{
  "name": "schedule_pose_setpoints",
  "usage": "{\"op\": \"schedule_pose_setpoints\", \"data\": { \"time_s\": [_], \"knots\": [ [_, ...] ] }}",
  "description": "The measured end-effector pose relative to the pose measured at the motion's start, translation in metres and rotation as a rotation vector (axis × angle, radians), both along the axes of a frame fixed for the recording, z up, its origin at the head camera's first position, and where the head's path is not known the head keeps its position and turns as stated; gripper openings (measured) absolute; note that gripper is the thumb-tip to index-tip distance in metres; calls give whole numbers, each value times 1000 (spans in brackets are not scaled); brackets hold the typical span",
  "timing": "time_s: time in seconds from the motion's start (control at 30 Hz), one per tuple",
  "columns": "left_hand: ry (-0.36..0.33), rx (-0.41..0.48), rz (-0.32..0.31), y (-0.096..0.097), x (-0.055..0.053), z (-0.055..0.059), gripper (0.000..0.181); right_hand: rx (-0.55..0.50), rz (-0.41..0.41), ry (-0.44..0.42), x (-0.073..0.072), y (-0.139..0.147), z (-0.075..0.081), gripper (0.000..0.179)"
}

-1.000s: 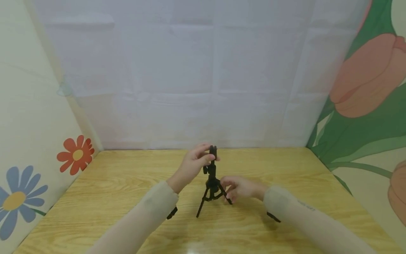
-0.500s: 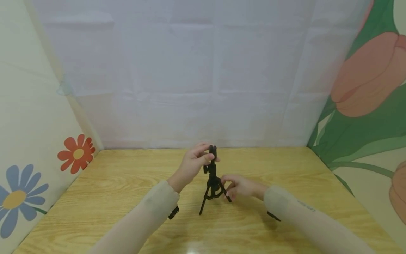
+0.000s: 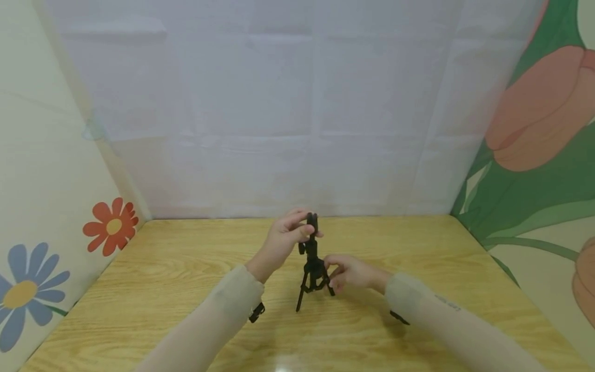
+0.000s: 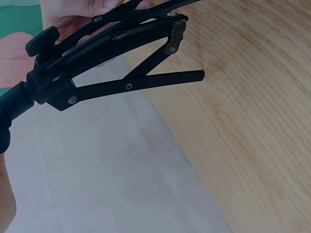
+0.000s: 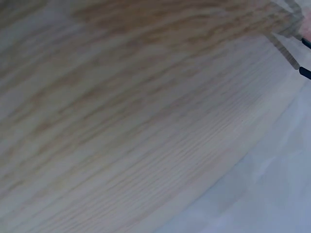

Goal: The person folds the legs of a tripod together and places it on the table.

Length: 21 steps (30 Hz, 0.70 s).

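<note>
A small black tripod (image 3: 313,266) stands roughly upright near the middle of the table, its legs partly spread. My left hand (image 3: 282,237) grips its head from the left, thumb in front and fingers behind. Low on the right side, my right hand (image 3: 352,272) pinches one leg between thumb and fingers. The left wrist view shows the hinged legs and braces of the tripod (image 4: 99,90) up close, with part of the right hand (image 4: 73,14) behind them. Only the dark leg tips of the tripod (image 5: 305,73) enter the right wrist view, at its edge.
The wood-grain table (image 3: 186,289) meets a white cloth backdrop (image 3: 241,129) at its far edge. A panel with painted flowers (image 3: 42,170) rises on the left, and one with painted tulips (image 3: 534,181) on the right. Black wrist straps show under both sleeves.
The tripod's legs have drawn closer together, and their feet have risen slightly in view. My right hand has shifted a little left and up with the leg; my left hand stays at the head.
</note>
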<state>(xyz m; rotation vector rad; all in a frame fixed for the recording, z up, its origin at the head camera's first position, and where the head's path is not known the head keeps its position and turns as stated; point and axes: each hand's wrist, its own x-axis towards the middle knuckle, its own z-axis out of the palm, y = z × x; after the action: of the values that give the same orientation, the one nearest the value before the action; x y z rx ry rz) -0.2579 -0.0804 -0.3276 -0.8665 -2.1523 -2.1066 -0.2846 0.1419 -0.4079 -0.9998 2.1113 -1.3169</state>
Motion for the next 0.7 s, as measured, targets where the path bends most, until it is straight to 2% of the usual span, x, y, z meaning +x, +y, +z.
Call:
{"op": "schedule_pose_setpoints", "data": {
  "time_s": [0.2, 0.43, 0.7],
  "knots": [
    [2, -3, 12, 0, 0, 0, 35, -9, -16, 14, 1, -1, -1, 18],
    [-5, 4, 20, 1, 1, 1, 34, -31, 14, 153, -1, -3, 0, 16],
    [12, 18, 12, 2, 0, -1, 36, 9, 2, 164, -2, -5, -1, 16]
  ]
}}
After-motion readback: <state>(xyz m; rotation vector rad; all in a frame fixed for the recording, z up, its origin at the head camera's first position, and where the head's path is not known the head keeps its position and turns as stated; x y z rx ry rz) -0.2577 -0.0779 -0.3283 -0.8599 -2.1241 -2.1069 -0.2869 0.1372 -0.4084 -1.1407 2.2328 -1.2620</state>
